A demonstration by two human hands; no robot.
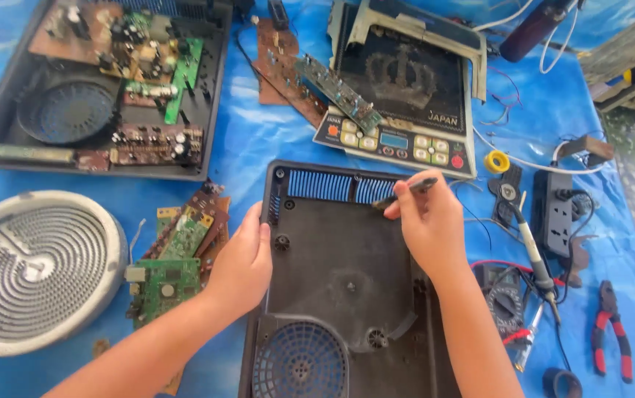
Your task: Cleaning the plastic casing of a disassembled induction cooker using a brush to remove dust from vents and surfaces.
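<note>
Head view: dusty black plastic casing (339,258), vented, round fan grille (300,362) below.

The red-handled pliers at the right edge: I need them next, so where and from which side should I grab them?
Take the pliers by the two red handles, coming from above on the near side. They lie flat on the blue sheet, jaws pointing away, handles toward you and slightly spread, with bare sheet around them, so a hand can probably close over both.

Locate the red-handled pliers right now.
In the head view, the red-handled pliers lie on the blue tarp at the far right, just right of the soldering iron and below the black power strip.
</note>
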